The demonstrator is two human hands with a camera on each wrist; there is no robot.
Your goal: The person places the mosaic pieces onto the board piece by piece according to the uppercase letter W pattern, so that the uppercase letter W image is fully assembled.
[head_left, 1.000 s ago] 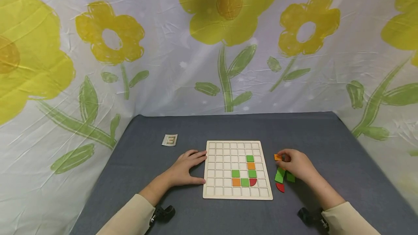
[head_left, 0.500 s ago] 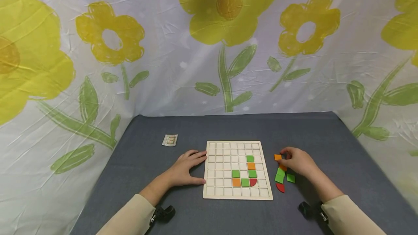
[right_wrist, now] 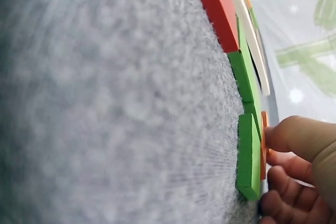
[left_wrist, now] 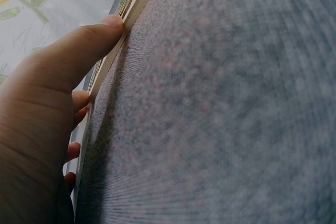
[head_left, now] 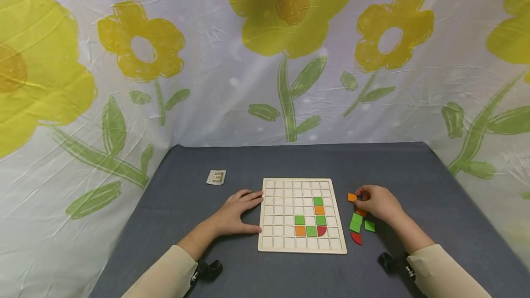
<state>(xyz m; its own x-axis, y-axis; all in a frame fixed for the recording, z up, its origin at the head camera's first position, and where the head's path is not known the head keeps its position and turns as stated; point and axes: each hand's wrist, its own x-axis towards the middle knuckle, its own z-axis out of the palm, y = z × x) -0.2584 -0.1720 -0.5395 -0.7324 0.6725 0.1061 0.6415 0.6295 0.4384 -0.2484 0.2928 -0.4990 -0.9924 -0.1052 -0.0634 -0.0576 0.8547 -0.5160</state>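
Observation:
My left hand [head_left: 242,213] lies against the left side of the wooden grid board [head_left: 278,206], fingers spread; thumb and fingertips touch its edge in the left wrist view. On the board sit green and orange square tiles and a red quarter-circle tile [head_left: 321,231]. Right of it, my right hand [head_left: 381,203] has thumb and curled fingers at an orange tile [right_wrist: 263,169], which it pinches. Another orange tile [head_left: 352,197] lies just left of these fingertips. Beside them are several green tiles [head_left: 354,226] and a loose red quarter-circle [head_left: 356,238].
A small pattern card [head_left: 216,177] lies at the back left of the dark grey cloth [head_left: 306,160] on the table. A white curtain [head_left: 198,59] with yellow flowers hangs behind and at both sides. Black wrist cameras [head_left: 210,270] sit below each hand.
My right hand has drawn slightly right, uncovering the far orange tile and more of the green ones. The orange tile under the thumb has shifted a little right. My left hand stays put.

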